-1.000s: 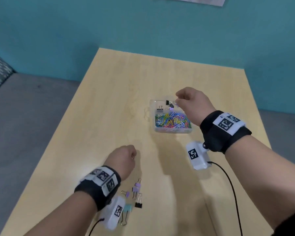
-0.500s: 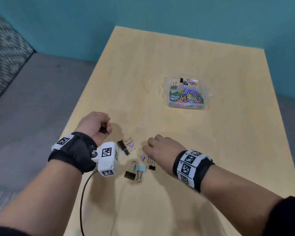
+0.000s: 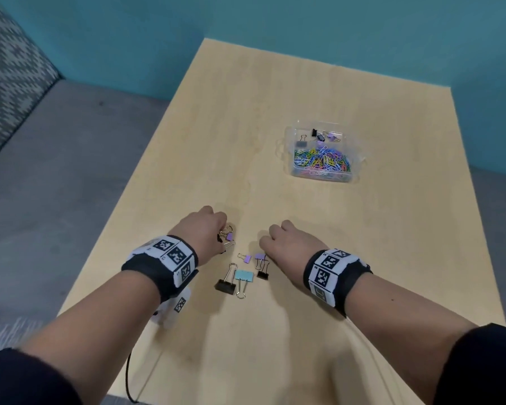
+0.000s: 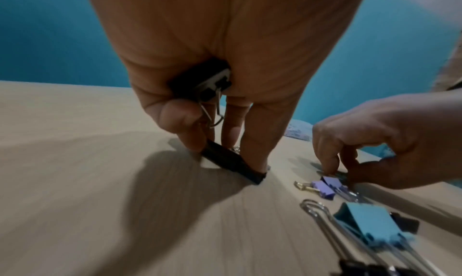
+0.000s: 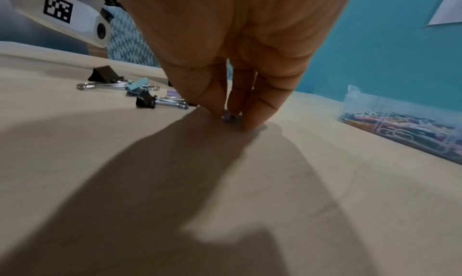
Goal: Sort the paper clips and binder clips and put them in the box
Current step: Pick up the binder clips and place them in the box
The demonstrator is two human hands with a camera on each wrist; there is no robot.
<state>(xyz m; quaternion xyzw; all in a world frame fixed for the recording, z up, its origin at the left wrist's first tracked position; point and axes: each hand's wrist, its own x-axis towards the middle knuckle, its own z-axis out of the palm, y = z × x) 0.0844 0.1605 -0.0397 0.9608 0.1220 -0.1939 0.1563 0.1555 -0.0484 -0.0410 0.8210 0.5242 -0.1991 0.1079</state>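
My left hand (image 3: 216,233) keeps one black binder clip (image 4: 203,82) tucked in its palm. Its thumb and fingers pinch a second black binder clip (image 4: 232,164) that lies on the table. My right hand (image 3: 275,244) is down at the right side of the pile, its fingertips (image 5: 250,122) pinching a small purple binder clip (image 5: 228,116) on the wood. Loose between the hands lie a light blue clip (image 3: 244,276), a large black clip (image 3: 225,286), a small black clip (image 3: 262,274) and purple clips (image 3: 247,258). The clear box (image 3: 292,135) stands farther back on the right.
The box holds coloured paper clips (image 3: 322,160) in its near part and a few binder clips (image 3: 319,135) in its far part. Bare wooden table (image 3: 246,127) lies between the pile and the box. The table's left edge drops to a grey floor.
My right hand came back from the box to the pile and now pinches a purple clip. My left hand moved right onto the clips and grips a second black one.
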